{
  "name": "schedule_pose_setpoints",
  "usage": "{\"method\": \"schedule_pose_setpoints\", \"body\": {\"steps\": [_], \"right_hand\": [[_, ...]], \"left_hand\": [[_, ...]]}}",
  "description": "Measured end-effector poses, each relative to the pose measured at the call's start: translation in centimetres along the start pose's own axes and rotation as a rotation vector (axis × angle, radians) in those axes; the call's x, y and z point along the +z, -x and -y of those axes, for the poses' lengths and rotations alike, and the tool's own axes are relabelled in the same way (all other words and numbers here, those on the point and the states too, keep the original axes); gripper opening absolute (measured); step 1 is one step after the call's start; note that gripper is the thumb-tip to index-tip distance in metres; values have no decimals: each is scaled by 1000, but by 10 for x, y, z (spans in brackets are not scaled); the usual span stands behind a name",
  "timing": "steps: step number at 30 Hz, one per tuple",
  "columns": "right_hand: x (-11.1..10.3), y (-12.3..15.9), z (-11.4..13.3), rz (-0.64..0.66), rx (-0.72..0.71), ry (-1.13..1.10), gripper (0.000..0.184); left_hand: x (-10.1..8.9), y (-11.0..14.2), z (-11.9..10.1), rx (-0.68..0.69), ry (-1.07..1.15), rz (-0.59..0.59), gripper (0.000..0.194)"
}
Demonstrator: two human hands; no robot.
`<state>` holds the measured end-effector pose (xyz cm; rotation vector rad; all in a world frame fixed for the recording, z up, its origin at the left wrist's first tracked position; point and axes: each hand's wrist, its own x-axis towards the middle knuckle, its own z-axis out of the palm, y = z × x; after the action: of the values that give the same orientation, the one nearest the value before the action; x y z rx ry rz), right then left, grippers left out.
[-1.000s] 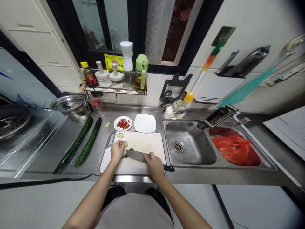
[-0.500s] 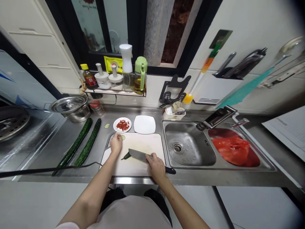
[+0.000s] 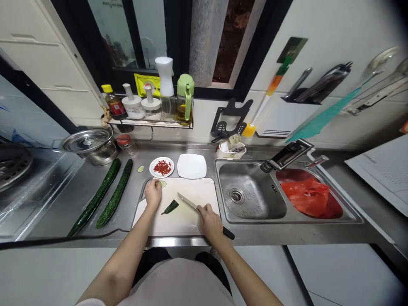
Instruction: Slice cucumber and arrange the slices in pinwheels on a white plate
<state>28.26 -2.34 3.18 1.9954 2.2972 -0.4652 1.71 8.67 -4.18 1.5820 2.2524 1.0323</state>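
Note:
My right hand [image 3: 211, 223] is closed round a kitchen knife [image 3: 188, 201], the black handle showing behind the hand and the blade pointing up and left over the white cutting board [image 3: 191, 225]. Left of the blade, apart from it, lies a short dark green cucumber end [image 3: 170, 207] with a thin stem. My left hand [image 3: 153, 193] is at the board's upper left corner, fingers curled together; whatever is in them is hidden. Right beside its fingertips lies a pale cucumber slice [image 3: 162, 184]. Another slice [image 3: 140, 168] rests on the steel counter beyond the board.
Two whole cucumbers [image 3: 115, 194] lie left of the board. Behind it stand a plate of red pieces [image 3: 172, 170] and a square white plate [image 3: 191, 166]. On the right is a double sink [image 3: 255, 197] with a red plastic bag [image 3: 306, 197]. A lidded pot [image 3: 102, 151] stands back left.
The knife has come away from the cucumber end and turned, so its blade looks narrower. The cucumber end now lies free on the board. My left hand has barely moved; the view shifted slightly.

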Motion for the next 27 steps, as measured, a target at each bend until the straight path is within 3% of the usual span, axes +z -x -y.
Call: {"method": "schedule_pose_setpoints", "body": {"steps": [6,14,19,27], "right_hand": [[-8,-9,4,26,99,-151,29],[-13,-18,11,89,0,-185,23],[-17,-19,19,190,-32,-164,24],[-27,-17,32,232,-78,-133,26]], "left_hand": [[-13,35,-11,28,136,47,23],[-24,84,-19,158,196,169,26],[-23,95,-15,239,209,175,26],[-16,101,-7,362,210,177,25]]}}
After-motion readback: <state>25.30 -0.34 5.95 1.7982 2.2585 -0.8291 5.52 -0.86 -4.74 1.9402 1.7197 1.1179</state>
